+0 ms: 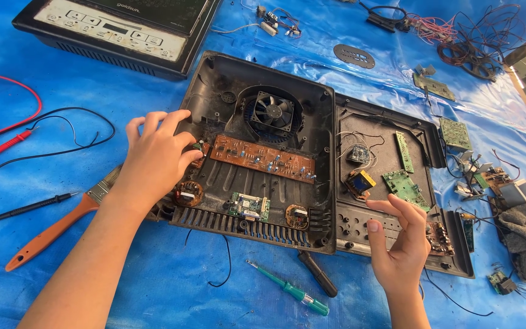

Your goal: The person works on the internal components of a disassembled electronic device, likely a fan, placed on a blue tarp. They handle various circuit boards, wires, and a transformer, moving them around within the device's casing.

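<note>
Two bare arms are seen from above, one entering from the lower left corner and one from the bottom edge on the right. No sleeves are worn as far as the arms can be followed; both forearms are uncovered up to the picture's edge. The left hand [153, 159] is seen from the back, with knuckles and slim fingers shown. The right hand [402, 244] is seen from its thumb side, and short, plain, unpainted nails can be made out on its fingers. No rings, watch, bracelets or gloves are worn on either hand or wrist.
</note>
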